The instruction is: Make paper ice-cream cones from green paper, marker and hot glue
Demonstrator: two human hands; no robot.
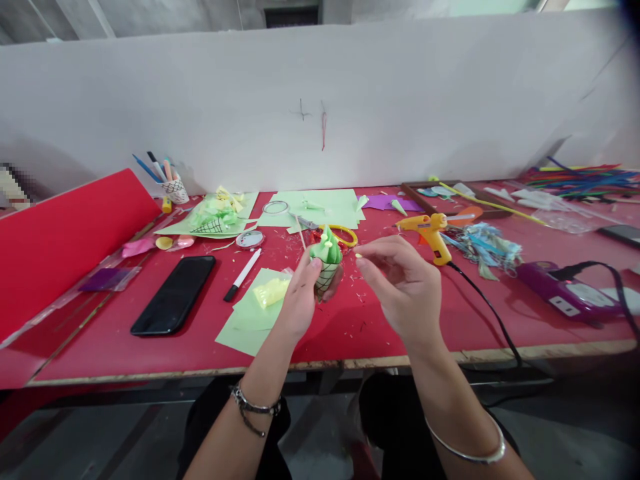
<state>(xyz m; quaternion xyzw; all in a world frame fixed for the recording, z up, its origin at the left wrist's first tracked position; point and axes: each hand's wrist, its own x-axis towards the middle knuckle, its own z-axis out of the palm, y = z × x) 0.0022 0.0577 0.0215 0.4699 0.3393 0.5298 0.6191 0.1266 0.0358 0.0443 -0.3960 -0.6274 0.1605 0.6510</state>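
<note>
A small ice cream cone craft (327, 257), with a green swirled top and a white cone marked with black crossed lines, stands upright in my left hand (303, 287). Pale yellow bits dot its green top. To its right, my right hand (405, 283) pinches a tiny yellow piece (359, 256) between thumb and forefinger, apart from the cone. Behind the cone lie yellow-handled scissors (345, 235). Yellow clay-like material (271, 292) rests on green paper (240, 323) by my left wrist.
A yellow glue gun (430, 233) lies right of centre, its black cord hanging over the table edge. A black phone (175, 293) and a marker (243, 275) are at left. More craft pieces (217, 213) sit at the back left. A purple power strip (570, 290) is at right.
</note>
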